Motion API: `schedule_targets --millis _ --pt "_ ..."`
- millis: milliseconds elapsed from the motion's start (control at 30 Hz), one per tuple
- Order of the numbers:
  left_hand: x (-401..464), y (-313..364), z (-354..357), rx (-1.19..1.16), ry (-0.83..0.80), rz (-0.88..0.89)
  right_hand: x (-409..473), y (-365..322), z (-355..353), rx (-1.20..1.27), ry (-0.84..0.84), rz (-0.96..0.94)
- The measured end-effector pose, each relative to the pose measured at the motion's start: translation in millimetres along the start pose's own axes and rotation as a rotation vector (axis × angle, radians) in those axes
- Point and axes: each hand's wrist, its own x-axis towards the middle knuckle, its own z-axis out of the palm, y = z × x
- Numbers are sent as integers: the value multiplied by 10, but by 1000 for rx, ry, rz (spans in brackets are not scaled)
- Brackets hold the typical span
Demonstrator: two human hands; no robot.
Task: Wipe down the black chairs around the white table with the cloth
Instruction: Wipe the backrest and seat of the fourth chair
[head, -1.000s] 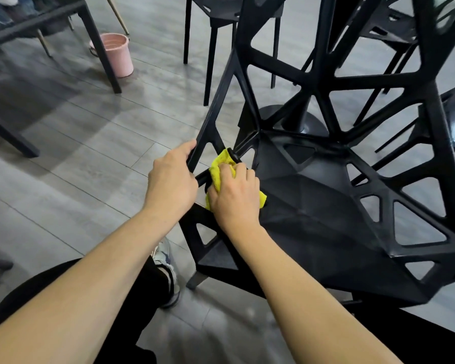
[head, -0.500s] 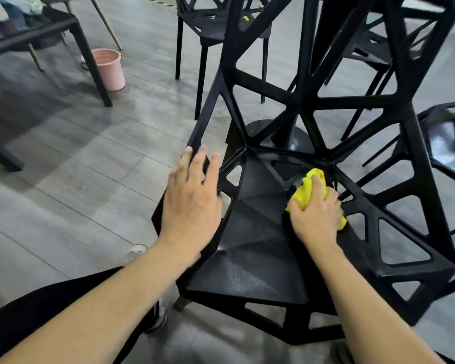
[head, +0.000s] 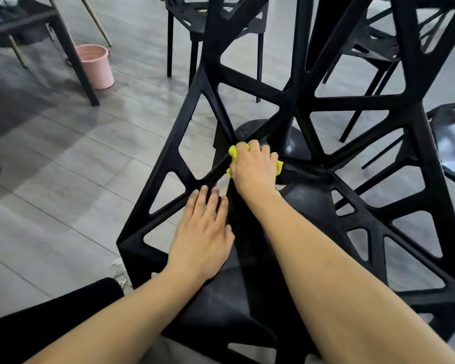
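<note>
Right hand [head: 254,168], clamped on the cloth [head: 233,152], moved from seat to back strut of the chair [head: 313,206]; left hand [head: 202,232] flat, fingers together; other chairs seemingly remain

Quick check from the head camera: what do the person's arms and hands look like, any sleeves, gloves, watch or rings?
Both forearms are bare right to the bottom edge of the frame, with no sleeves showing. The left hand and right hand wear no gloves, and no watch, bracelet or ring is visible on the parts that show. Fingernails look short and plain.
</note>
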Motion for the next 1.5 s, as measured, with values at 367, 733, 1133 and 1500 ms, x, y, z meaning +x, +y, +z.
schedule_targets --millis 367,733,1133,1500 --pt "-3 11 -30 14 -7 -20 293 378 -263 178 -98 412" --pt "11 -10 -12 31 -4 -6 -56 661 -151 -160 -114 -102" --pt "34 42 -6 -7 50 -7 -482 2023 -496 -199 -126 320" --pt "37 49 5 45 29 -7 -1133 1573 -306 -282 -45 106"
